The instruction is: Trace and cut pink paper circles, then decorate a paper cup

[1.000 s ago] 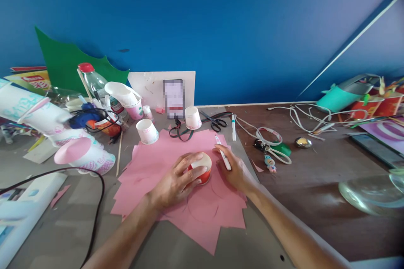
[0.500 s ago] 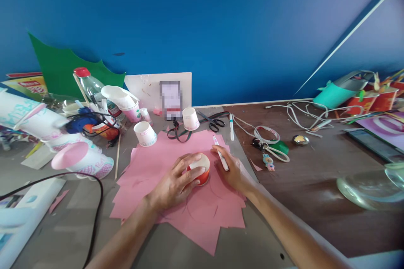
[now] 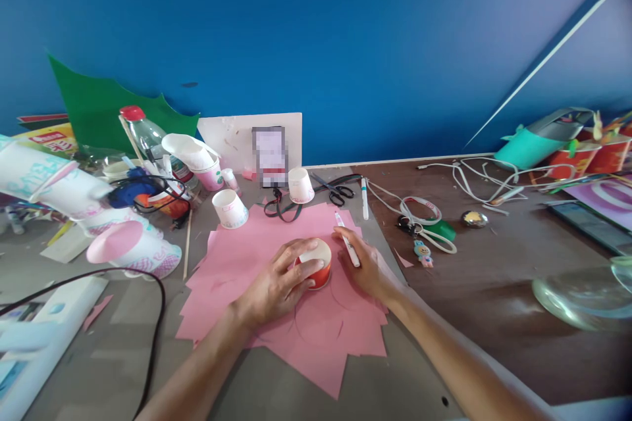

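Pink paper sheets [image 3: 316,375] lie overlapping on the grey table, with curved lines drawn on them. On them a red paper cup [image 3: 323,276] stands upside down, its pale base up. My left hand [image 3: 281,283] is wrapped round the cup from the left, fingers over its base and side. Just right of the cup, my right hand [image 3: 364,263] holds a white marker [image 3: 351,251] between thumb and fingers, its pink end pointing away from me. Some of that hand's fingers are hidden beneath it.
Two small white cups [image 3: 230,209] stand behind the paper, near black scissors [image 3: 338,191] and another marker [image 3: 364,197]. Decorated cups [image 3: 138,250] and a bottle [image 3: 148,138] crowd the left. Cables [image 3: 464,177], a keychain [image 3: 423,253] and a glass [image 3: 577,296] lie right.
The whole view has shifted slightly, so things appear a little further right. Both hands keep their hold on the cup and the marker.
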`<state>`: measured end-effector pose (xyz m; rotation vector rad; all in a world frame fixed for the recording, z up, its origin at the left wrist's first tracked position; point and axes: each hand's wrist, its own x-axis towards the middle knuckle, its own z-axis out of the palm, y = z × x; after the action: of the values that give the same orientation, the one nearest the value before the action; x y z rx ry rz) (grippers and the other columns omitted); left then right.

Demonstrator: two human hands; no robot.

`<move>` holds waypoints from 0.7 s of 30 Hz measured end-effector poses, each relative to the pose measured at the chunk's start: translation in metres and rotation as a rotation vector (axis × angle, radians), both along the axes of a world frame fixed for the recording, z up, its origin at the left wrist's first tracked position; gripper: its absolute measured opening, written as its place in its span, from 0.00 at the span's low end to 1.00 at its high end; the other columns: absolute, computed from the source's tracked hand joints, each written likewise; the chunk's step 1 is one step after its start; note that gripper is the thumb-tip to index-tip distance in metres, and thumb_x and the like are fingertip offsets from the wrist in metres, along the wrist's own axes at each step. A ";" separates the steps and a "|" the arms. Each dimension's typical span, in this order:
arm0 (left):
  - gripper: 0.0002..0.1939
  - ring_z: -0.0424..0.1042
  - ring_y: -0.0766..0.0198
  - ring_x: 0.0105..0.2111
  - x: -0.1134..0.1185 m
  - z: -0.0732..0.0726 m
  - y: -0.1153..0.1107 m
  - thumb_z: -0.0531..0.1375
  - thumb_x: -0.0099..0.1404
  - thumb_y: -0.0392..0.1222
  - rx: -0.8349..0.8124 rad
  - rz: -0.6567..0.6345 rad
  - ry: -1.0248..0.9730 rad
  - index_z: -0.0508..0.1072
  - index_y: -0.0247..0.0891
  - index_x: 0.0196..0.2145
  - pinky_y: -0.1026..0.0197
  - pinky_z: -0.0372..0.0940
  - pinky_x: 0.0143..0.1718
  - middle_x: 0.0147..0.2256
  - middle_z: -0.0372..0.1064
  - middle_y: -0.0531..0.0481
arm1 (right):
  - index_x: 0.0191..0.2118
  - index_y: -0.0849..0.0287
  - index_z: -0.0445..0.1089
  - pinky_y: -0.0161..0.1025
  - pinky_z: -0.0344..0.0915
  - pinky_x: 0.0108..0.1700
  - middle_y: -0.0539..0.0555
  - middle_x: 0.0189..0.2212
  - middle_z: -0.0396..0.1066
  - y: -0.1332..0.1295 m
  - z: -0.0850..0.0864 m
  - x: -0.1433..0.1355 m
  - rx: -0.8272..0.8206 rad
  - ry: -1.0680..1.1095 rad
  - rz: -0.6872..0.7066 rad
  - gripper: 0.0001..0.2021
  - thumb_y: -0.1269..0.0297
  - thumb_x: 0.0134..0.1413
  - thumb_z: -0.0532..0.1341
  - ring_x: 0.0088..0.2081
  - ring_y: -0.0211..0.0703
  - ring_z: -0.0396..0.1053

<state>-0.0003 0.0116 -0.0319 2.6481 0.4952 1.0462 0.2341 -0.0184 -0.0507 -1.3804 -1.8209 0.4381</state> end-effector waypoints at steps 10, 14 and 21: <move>0.20 0.63 0.51 0.58 0.001 0.002 0.000 0.56 0.68 0.31 0.010 0.007 -0.015 0.62 0.40 0.56 0.44 0.68 0.54 0.56 0.62 0.36 | 0.58 0.55 0.62 0.47 0.71 0.50 0.59 0.47 0.76 0.001 -0.003 0.001 0.018 0.008 0.004 0.21 0.72 0.59 0.54 0.49 0.49 0.75; 0.19 0.63 0.51 0.58 0.000 0.003 -0.001 0.56 0.68 0.31 0.008 0.004 -0.006 0.62 0.40 0.56 0.44 0.69 0.53 0.56 0.63 0.35 | 0.58 0.55 0.62 0.47 0.70 0.50 0.60 0.47 0.76 0.001 -0.002 0.001 0.024 0.005 0.009 0.21 0.72 0.59 0.54 0.49 0.50 0.75; 0.18 0.63 0.51 0.58 0.001 0.003 -0.002 0.57 0.67 0.30 0.016 0.015 -0.010 0.63 0.37 0.54 0.45 0.69 0.53 0.55 0.62 0.34 | 0.58 0.56 0.61 0.48 0.70 0.50 0.61 0.48 0.76 0.001 -0.002 0.001 0.017 -0.009 0.017 0.21 0.73 0.59 0.54 0.49 0.50 0.74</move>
<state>0.0005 0.0095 -0.0294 2.6559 0.5077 1.0721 0.2355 -0.0178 -0.0531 -1.3583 -1.8408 0.4246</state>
